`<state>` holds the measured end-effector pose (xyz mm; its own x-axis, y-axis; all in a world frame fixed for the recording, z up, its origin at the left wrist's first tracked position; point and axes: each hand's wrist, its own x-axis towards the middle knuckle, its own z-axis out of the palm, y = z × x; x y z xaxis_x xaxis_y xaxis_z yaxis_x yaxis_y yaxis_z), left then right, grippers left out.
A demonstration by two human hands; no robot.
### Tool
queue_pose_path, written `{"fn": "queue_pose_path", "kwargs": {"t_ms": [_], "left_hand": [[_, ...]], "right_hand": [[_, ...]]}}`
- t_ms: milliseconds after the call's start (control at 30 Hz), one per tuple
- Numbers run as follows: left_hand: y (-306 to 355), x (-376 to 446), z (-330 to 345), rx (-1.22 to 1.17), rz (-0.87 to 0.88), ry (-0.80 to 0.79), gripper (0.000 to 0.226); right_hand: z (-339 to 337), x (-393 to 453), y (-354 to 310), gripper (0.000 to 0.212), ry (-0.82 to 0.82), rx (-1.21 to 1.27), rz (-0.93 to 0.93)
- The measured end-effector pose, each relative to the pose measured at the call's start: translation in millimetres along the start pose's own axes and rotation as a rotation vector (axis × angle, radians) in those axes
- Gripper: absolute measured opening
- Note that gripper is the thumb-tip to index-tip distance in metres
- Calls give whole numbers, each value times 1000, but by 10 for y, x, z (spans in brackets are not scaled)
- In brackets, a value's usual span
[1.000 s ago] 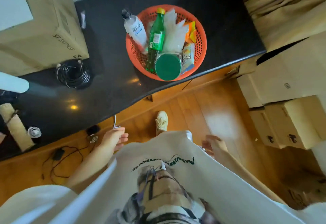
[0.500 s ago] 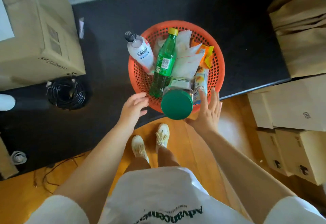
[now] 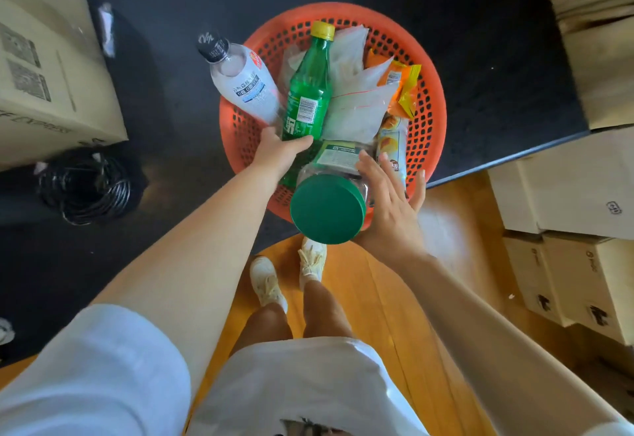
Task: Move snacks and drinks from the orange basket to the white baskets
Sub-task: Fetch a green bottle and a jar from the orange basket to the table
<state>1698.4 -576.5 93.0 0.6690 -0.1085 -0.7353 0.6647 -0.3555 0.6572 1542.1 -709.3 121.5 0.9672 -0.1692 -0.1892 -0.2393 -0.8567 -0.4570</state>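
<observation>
The round orange basket (image 3: pixel 435 109) sits at the near edge of a black counter (image 3: pixel 497 58). In it are a green bottle (image 3: pixel 308 95) with a yellow cap, a clear bottle (image 3: pixel 243 82) with a black cap, a clear jar with a green lid (image 3: pixel 327 207), clear plastic bags (image 3: pixel 356 102), an orange snack packet (image 3: pixel 404 89) and a wrapped pastry (image 3: pixel 391 140). My left hand (image 3: pixel 276 157) wraps the lower part of the green bottle, thumb across it. My right hand (image 3: pixel 391 202) is spread open against the jar's right side. No white basket is in view.
A large cardboard box (image 3: pixel 44 92) stands on the counter at the left, with a coil of black cable (image 3: pixel 85 188) in front of it. More cardboard boxes (image 3: pixel 576 188) are stacked at the right. Wooden floor (image 3: pixel 394 298) lies below the counter edge.
Both hands rose from beside my body to the basket. The left hand went from the basket's rim onto the green bottle; the right hand moved up beside the jar.
</observation>
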Motion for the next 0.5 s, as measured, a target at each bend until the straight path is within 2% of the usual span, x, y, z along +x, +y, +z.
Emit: {"fn": "queue_pose_path", "kwargs": {"t_ms": [100,233,433,500], "left_hand": [[-22,57,21,44,-8,24,72],[-81,75,35,75,26,42,68],[-145,-20,91,-156,35,46,55],[-141,-71,69,-154,68,63,58]], "right_hand": [[-19,3,-23,98,25,29,-20],[-42,32,-52,97,60,88,-28],[-143,53,-109,96,104,286,56],[-231,16,-149,94,129,405,102]]}}
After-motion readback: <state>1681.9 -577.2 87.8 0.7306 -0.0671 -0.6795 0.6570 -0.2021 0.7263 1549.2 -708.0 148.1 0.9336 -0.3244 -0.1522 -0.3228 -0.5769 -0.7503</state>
